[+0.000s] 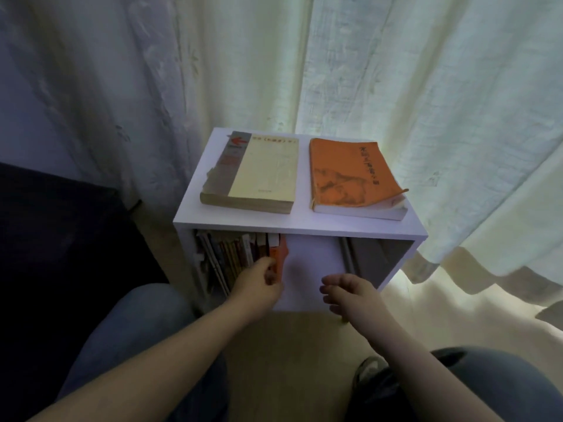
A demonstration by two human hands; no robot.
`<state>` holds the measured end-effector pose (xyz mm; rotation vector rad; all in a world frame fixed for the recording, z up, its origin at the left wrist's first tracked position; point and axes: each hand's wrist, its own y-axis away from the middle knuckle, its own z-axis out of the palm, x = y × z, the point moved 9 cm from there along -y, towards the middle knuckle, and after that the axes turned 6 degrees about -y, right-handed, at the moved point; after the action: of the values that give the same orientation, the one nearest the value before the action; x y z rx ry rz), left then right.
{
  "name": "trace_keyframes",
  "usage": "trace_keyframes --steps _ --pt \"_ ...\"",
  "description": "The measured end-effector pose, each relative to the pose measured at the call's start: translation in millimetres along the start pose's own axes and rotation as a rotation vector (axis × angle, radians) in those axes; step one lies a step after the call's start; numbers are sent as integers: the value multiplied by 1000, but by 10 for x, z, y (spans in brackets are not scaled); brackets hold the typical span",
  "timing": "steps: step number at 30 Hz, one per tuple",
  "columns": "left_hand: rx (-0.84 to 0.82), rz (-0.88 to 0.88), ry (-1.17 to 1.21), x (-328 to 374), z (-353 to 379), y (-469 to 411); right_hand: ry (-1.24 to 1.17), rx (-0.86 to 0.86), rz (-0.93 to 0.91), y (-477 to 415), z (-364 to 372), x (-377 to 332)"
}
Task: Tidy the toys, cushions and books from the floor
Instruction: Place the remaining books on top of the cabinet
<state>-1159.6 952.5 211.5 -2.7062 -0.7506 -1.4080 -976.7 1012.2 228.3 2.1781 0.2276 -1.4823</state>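
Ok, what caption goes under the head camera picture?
Left hand grips a white book at the open shelf, right hand open beside it, cream book and orange book on top.

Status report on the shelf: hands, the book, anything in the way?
Left hand grips the white-covered book, partway into the shelf. Right hand open by its cover. Upright books crowd the left; gap to the right looks free.

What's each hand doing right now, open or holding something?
Left hand: grip closed on the white book at the shelf.
Right hand: open, holding nothing.
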Motion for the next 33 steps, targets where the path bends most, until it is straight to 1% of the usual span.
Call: trace_keyframes --steps 3,6,8,10,11,15,18,19,21,23,25,29,31,33 --pt "32 8 -89 -48 166 -214 116 -2 -4 -151 -48 150" --pt "138 67 -129 35 128 -360 144 -1 11 -264 -41 270" --pt "186 146 -198 103 140 -430 162 -10 17 -314 -19 332" --pt "200 222 -330 110 198 -501 170 -28 -3 -310 38 283" --pt "193 229 -357 73 236 -554 177 -33 -10 -301 61 247" --pt "176 135 -374 -87 312 -676 190 -34 4 -312 76 287" --pt "207 218 -441 -50 359 -653 184 -18 16 -324 41 331" --pt "212 225 -426 -66 363 -640 181 -14 18 -333 39 340" --pt "209 178 -363 -129 381 -610 181 -13 24 -339 33 364" --pt "227 185 -395 -135 414 -561 172 -13 39 -341 35 398" --pt "292 213 -418 -116 388 -526 163 0 52 -346 13 420" --pt "445 178 -337 -87 196 -540 161 34 67 -349 -45 469" --pt "469 191 -271 -86 149 -573 164 45 73 -361 -63 515" --pt "489 240 -330 -45 132 -587 170 45 79 -366 -56 535"
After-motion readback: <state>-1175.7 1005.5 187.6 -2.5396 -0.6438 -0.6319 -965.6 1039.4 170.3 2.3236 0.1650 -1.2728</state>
